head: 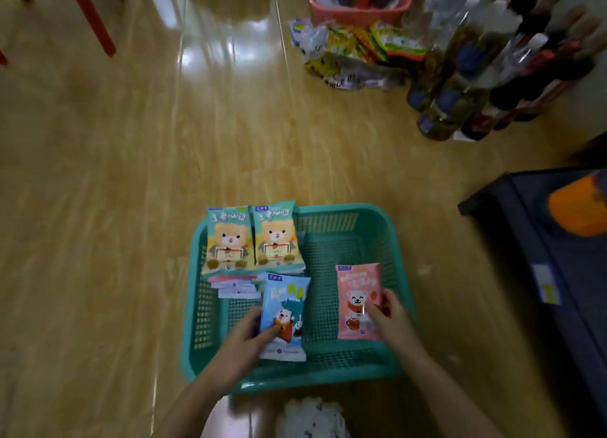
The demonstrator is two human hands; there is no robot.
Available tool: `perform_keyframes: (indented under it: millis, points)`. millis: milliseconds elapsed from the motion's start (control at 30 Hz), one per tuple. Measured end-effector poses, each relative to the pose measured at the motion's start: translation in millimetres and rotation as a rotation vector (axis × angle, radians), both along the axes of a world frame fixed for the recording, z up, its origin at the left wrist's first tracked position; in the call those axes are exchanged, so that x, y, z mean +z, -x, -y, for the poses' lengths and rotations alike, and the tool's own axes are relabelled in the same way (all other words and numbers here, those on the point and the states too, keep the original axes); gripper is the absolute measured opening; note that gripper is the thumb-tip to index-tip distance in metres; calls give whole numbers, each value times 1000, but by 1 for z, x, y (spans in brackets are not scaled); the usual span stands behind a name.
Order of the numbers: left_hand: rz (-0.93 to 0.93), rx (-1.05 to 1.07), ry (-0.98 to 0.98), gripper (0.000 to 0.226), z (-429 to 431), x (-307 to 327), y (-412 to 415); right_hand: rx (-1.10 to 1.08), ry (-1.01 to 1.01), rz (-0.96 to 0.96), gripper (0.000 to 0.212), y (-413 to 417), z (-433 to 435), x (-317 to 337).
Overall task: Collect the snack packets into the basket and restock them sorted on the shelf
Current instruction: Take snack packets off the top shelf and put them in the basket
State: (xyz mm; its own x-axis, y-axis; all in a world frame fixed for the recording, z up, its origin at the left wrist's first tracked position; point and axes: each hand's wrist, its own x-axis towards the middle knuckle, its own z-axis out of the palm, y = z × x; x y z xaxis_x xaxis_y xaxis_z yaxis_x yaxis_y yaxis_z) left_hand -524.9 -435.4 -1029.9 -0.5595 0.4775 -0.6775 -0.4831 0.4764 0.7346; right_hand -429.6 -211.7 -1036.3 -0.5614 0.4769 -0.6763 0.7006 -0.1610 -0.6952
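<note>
right now both hands work inside the teal plastic mesh basket at the lower middle of the frame. the left hand pinches a light blue snack packet with a white bear print, thumb on its face and fingers behind. the right hand holds a pink snack packet with a white cat print by its lower right edge, fingers closed over it.

the likely trouble is mixing: the blue packet hangs just beside a short stack of pink and white packets, and dropping it there would undo any sorting. the glossy wrappers could also slip from such light grips.

in the basket's upper left corner, two teal packets with a brown bear print lean side by side against the wall, partly over the rim. the right half is mostly bare mesh.

at the upper right of the frame, a pink plastic basket holds blurred items i cannot identify, with a loose pile of yellow and green packets on the floor in front of it.
</note>
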Motion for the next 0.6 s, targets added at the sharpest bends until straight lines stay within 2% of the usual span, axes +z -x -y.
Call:
perform_keyframes:
  millis: [133, 233, 367, 500, 600]
  points:
    - [-29, -43, -2, 20, -1, -42, -4, 25, -49, 33, 13, -4, -4, -49]
    - [-49, -49, 10, 19, -5, -61, -9, 56, -97, 110, 2, -5, -7, -73]
    - [-60, -93, 50, 23, 0, -73, -14, 210, -292, 273, 21, 2, -5, -85]
    - [-78, -149, 130, 31, 7, -74, -4, 420, -486, 405, 23, 7, 0, -81]
    - [-75, -210, 218, 26, 8, -81, -1, 473, -571, 415, 22, 6, 0, -83]
